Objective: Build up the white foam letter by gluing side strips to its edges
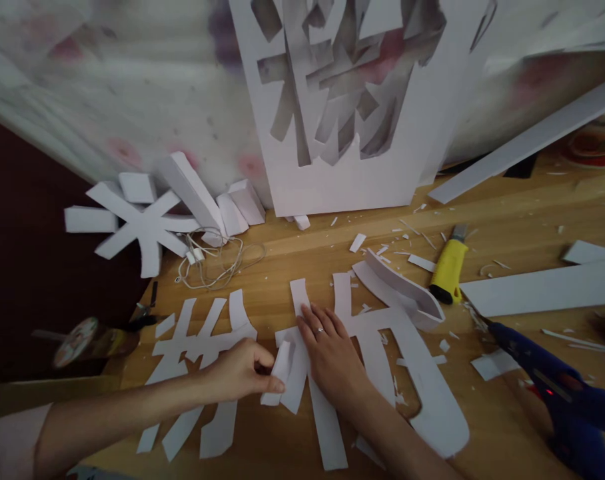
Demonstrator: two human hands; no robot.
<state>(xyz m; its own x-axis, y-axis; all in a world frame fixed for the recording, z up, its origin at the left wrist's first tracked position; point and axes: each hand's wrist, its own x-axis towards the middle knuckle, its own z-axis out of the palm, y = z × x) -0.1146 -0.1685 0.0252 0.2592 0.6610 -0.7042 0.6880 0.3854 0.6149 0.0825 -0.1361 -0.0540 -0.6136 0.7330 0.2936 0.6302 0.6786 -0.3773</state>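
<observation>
at lower centre of the frame, the left hand [250,367] pinches a small white strip [283,361], slanting from upper right to lower left, just left of the right hand [330,350], flat on the white cut-out [327,427].

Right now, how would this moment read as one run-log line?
left hand: pinching small white strip | right hand: resting on white cut-out | nearby: yellow cutter, blue glue gun

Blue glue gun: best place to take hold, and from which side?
Probably the handle, coming from the near right: it runs down toward the frame's bottom edge, while the nozzle points away to the left. The red light is lit, so the nozzle may be hot.
</observation>
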